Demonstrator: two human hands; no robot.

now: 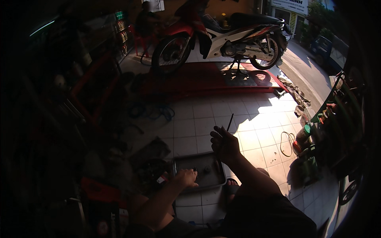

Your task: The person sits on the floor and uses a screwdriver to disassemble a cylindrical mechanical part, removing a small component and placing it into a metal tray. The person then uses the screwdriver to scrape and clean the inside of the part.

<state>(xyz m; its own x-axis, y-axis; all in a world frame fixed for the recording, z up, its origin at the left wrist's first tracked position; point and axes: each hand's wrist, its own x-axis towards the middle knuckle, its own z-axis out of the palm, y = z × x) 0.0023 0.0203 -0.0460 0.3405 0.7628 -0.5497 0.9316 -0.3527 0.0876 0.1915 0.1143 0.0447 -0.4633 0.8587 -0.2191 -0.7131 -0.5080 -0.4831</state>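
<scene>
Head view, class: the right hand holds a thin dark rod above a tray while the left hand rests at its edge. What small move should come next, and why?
Probably lower the thin rod in the right hand toward the tray, because the left hand already touches a small dark part there and the rod is raised clear of it.

A red-and-white motorcycle [222, 37] sits on a red lift ramp [206, 79]; left of the ramp, blue hose [152, 112] lies coiled, with a wire loop [286, 143] further right.

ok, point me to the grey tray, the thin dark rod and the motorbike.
grey tray [206, 180]: head view, bare floor of the tray near its right side.
thin dark rod [229, 121]: head view, upper part sticking out above the right hand [224, 146].
motorbike [222, 39]: head view, white side panel.
</scene>
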